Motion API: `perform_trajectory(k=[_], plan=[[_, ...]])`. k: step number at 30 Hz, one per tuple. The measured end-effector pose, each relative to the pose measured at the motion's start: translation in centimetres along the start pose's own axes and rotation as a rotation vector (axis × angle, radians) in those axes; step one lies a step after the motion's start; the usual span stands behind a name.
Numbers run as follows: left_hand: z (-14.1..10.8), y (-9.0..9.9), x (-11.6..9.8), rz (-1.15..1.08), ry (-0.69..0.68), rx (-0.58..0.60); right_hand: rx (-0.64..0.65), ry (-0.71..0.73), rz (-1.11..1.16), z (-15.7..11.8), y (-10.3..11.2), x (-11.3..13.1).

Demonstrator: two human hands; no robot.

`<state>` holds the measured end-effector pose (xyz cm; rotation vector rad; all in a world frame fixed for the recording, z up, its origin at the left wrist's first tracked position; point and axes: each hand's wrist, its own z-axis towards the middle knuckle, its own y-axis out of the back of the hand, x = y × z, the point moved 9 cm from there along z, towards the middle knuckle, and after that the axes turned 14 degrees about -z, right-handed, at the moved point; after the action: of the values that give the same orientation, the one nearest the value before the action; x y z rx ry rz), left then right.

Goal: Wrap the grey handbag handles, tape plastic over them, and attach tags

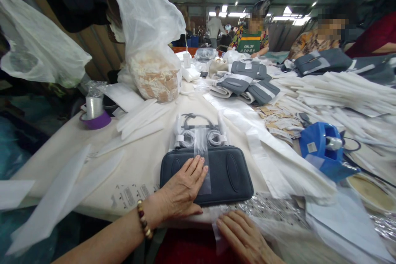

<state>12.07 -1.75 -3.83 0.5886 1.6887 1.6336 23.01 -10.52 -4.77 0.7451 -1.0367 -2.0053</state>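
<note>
A dark blue-grey handbag (222, 173) lies on the cloth-covered table in front of me. Its handle and hardware (201, 134) at the far end are wrapped in white foam and plastic. A clear strip (203, 181) runs down over the bag's middle. My left hand (182, 185) rests flat on the bag and this strip, fingers stretched out. At the table's near edge, my right hand (244, 235) has its fingers closed over a piece of clear plastic film (219, 231); its thumb is hidden.
A blue tape dispenser (321, 148) stands to the right, near paper tags (280, 121). More grey bag pieces (247, 80) and white foam sheets (349, 90) lie farther back. At left are a purple tape roll (95, 120), foam strips (64, 189) and a hanging plastic bag (154, 66). Other people sit across.
</note>
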Motion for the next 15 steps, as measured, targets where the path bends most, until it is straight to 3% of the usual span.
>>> perform_trajectory(k=[4, 9, 15], plan=[[0.2, 0.2, -0.5, 0.048, -0.023, 0.010, -0.091, -0.045, 0.032, 1.9, 0.6, 0.2], [0.6, 0.2, -0.4, 0.051, -0.002, 0.034, -0.149, 0.001, 0.127, 4.7, -0.2, 2.8], [1.0, 0.1, -0.2, 0.029, 0.005, 0.036, -0.184, 0.030, 0.123, 4.8, -0.5, 3.3]])
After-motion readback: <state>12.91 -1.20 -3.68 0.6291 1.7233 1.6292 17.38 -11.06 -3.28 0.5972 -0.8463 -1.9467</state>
